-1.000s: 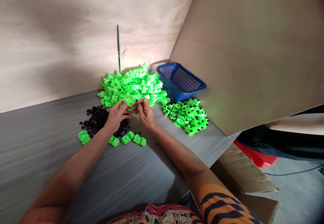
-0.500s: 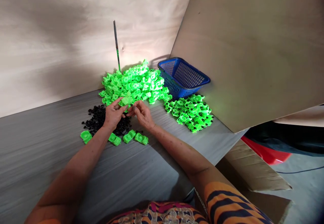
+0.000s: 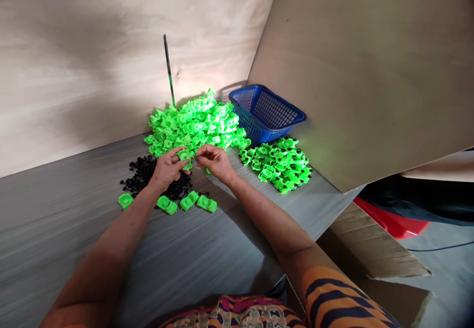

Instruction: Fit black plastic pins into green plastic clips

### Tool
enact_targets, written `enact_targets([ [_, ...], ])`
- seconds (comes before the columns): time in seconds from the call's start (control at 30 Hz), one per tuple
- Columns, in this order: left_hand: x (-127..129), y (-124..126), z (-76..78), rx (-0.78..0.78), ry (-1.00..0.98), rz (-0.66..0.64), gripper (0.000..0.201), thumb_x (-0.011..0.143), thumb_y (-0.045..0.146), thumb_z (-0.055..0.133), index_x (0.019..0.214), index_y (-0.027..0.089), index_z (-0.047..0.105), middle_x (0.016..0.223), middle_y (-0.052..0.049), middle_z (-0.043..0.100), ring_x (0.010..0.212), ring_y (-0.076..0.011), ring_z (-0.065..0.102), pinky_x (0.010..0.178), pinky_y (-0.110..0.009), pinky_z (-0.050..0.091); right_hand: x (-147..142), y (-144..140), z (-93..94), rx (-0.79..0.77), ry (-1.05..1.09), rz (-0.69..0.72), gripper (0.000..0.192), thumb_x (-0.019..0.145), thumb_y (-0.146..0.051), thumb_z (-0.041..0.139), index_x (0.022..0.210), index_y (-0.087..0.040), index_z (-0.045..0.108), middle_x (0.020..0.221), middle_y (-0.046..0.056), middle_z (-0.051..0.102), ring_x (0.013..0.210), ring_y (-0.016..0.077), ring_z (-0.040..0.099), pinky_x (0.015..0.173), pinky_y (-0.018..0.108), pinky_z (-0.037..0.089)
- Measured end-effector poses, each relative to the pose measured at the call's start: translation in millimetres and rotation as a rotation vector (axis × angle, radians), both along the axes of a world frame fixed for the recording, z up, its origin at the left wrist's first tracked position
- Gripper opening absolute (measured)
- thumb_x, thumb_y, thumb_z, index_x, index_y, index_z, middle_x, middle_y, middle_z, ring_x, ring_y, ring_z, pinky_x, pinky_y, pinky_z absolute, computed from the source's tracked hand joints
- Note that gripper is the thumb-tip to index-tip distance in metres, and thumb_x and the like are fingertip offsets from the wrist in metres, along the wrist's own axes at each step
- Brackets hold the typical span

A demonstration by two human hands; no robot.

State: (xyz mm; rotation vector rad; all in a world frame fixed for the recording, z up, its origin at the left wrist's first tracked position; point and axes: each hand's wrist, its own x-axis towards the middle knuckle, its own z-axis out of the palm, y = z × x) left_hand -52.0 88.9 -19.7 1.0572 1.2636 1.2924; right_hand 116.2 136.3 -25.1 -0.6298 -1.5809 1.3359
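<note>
Bright green plastic fills the middle of the grey tabletop (image 3: 66, 219): a large heap of small moulded green plastic pieces (image 3: 194, 120) rises against the pale plywood back wall (image 3: 92, 46). Just in front of the heap's near edge, the left hand (image 3: 166, 169) pinches one small green plastic piece (image 3: 184, 156) between thumb and fingertips, holding it a little above the table. The piece sits at the tips of the left fingers, between the two hands. The right hand (image 3: 216, 161) meets it from the other side, its fingers curled and pinched together at the piece's edge; whether they grip the piece itself or something tiny against it is too small to tell.

Under and behind the left wrist lies a scatter of small black plastic bits (image 3: 144, 172), touching the heap's left foot. Nearer the person, four loose green pieces (image 3: 188, 201) lie in a rough row on the table, just below the hands. To the right of the heap stands a blue plastic mesh basket (image 3: 268, 113), and in front of it a second, flatter pile of green pieces with black dots (image 3: 279, 164). A thin dark rod (image 3: 168, 68) stands upright behind the heap. A brown cardboard sheet (image 3: 370, 71) leans over the right side.
</note>
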Motion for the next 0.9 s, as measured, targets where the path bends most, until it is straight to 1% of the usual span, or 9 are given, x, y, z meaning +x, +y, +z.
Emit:
enact_targets([
  [0.1, 6, -2, 1.8, 0.004, -0.038, -0.029, 0.067, 0.051, 0.035, 0.089, 0.11, 0.016, 0.065, 0.069, 0.002, 0.066, 0.048, -0.0123, 0.059, 0.038, -0.017, 0.032, 4, 2, 2.1, 0.059, -0.023, -0.018, 0.02, 0.073, -0.03, 0.07, 0.079, -0.022, 0.053, 0.068, -0.007, 0.054, 0.06, 0.0084, 0.05, 0.059, 0.022, 0.043],
  [0.2, 9, -3, 3.0, 0.048, -0.021, -0.029, 0.056, 0.054, 0.033, 0.086, 0.104, 0.017, 0.068, 0.053, 0.011, 0.047, 0.046, -0.0098, 0.052, 0.045, -0.022, 0.047, 6, 3, 1.0, 0.115, -0.084, -0.029, 0.014, 0.073, -0.027, 0.066, 0.079, -0.022, 0.054, 0.069, -0.006, 0.054, 0.063, 0.0095, 0.051, 0.062, 0.024, 0.043],
  [0.27, 9, -2, 2.6, 0.065, -0.001, -0.031, 0.052, 0.056, 0.03, 0.084, 0.104, 0.017, 0.07, 0.049, 0.014, 0.035, 0.042, -0.0074, 0.043, 0.048, -0.025, 0.053, 4, 2, -1.1, 0.162, -0.125, -0.036, 0.009, 0.075, -0.026, 0.063, 0.078, -0.022, 0.056, 0.07, -0.004, 0.055, 0.065, 0.0106, 0.052, 0.064, 0.025, 0.045],
  [0.3, 9, -2, 2.0, 0.07, 0.005, -0.034, 0.052, 0.056, 0.029, 0.084, 0.105, 0.017, 0.071, 0.049, 0.014, 0.033, 0.042, -0.0066, 0.041, 0.049, -0.026, 0.054, 4, 1, -2.2, 0.187, -0.141, -0.047, 0.007, 0.076, -0.026, 0.062, 0.079, -0.022, 0.057, 0.07, -0.004, 0.057, 0.066, 0.011, 0.052, 0.065, 0.025, 0.045],
  [0.4, 9, -2, -0.2, 0.084, 0.004, -0.049, 0.05, 0.057, 0.027, 0.083, 0.105, 0.017, 0.073, 0.053, 0.011, 0.042, 0.045, -0.0062, 0.04, 0.049, -0.024, 0.052, 1, -2, -4.6, 0.29, -0.18, -0.106, 0.003, 0.079, -0.021, 0.058, 0.081, -0.021, 0.059, 0.076, -0.002, 0.061, 0.067, 0.0113, 0.054, 0.066, 0.025, 0.046],
  [0.47, 8, -1, -0.9, 0.087, 0.007, -0.055, 0.048, 0.058, 0.027, 0.082, 0.104, 0.018, 0.075, 0.057, 0.009, 0.049, 0.047, -0.0064, 0.042, 0.049, -0.023, 0.05, 0, -5, -4.7, 0.394, -0.23, -0.146, 0.006, 0.08, -0.017, 0.057, 0.083, -0.021, 0.061, 0.079, -0.001, 0.062, 0.068, 0.0115, 0.054, 0.066, 0.025, 0.046],
  [0.6, 8, -1, -0.2, 0.097, 0.02, -0.052, 0.044, 0.057, 0.026, 0.08, 0.101, 0.018, 0.077, 0.06, 0.006, 0.054, 0.049, -0.0074, 0.043, 0.049, -0.022, 0.049, 0, -12, -3.0, 0.558, -0.363, -0.222, 0.014, 0.084, -0.012, 0.054, 0.086, -0.022, 0.065, 0.082, 0.001, 0.062, 0.073, 0.0134, 0.056, 0.069, 0.026, 0.046],
  [0.73, 9, -1, 0.3, 0.106, 0.033, -0.049, 0.045, 0.057, 0.025, 0.079, 0.101, 0.017, 0.077, 0.063, 0.005, 0.057, 0.05, -0.0069, 0.042, 0.048, -0.021, 0.045, -1, -14, -4.0, 0.608, -0.422, -0.275, 0.017, 0.085, -0.011, 0.053, 0.088, -0.021, 0.066, 0.086, 0.003, 0.062, 0.076, 0.0143, 0.057, 0.073, 0.026, 0.047],
  [0.9, 7, -3, 1.1, 0.106, 0.053, -0.056, 0.045, 0.057, 0.024, 0.079, 0.101, 0.017, 0.077, 0.058, 0.007, 0.051, 0.048, -0.0051, 0.035, 0.044, -0.017, 0.031, -1, -13, -5.8, 0.597, -0.441, -0.283, 0.017, 0.085, -0.01, 0.054, 0.089, -0.021, 0.066, 0.086, 0.002, 0.062, 0.076, 0.0144, 0.057, 0.073, 0.026, 0.047],
])
